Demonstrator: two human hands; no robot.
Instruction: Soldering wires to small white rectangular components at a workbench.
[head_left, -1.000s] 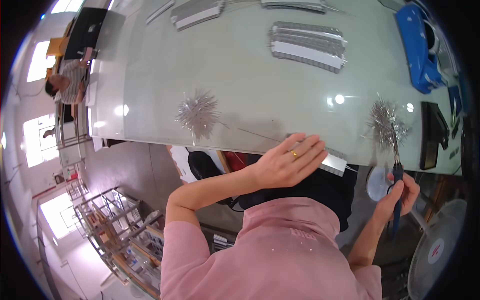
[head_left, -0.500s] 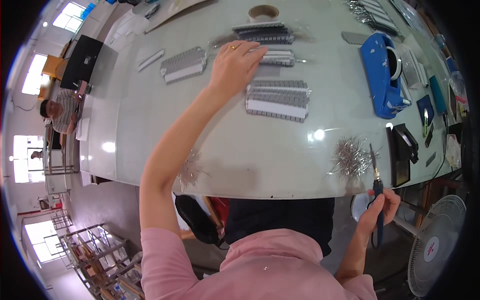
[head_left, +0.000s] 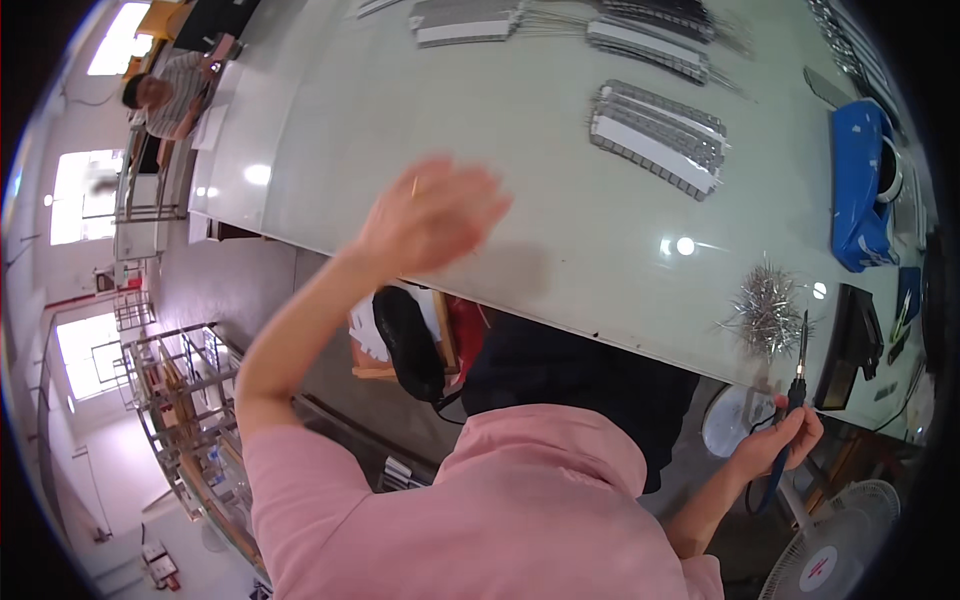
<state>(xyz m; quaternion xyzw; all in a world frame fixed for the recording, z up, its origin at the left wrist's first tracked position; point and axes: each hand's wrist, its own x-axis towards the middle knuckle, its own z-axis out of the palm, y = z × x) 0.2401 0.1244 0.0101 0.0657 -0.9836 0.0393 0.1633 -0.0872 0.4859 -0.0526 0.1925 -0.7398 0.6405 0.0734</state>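
My left hand [head_left: 437, 215] is in the air above the table's near edge, smeared by motion. Its fingers point to the right, and I can make out nothing in them. At the table's right edge, my right hand [head_left: 790, 440] is closed round the dark blue handle of a soldering iron [head_left: 797, 385], whose metal tip points away from me. Just left of that tip lies a tangle of thin silvery wire pieces [head_left: 765, 312]. Farther off lies a stack of grey and white segmented strips [head_left: 657, 142], with another stack of strips [head_left: 648, 50] behind it.
A blue tape dispenser [head_left: 858, 190] and a black stand [head_left: 848, 345] are at the right side of the table [head_left: 400, 110]. More strips [head_left: 465, 22] lie at the far edge of view. A fan [head_left: 835, 555] stands below right. Another person [head_left: 175, 100] sits far left.
My left hand has left the far strips and come back toward me, near the table edge. The view has turned, shifting the table things rightward. My right hand still holds the soldering iron.
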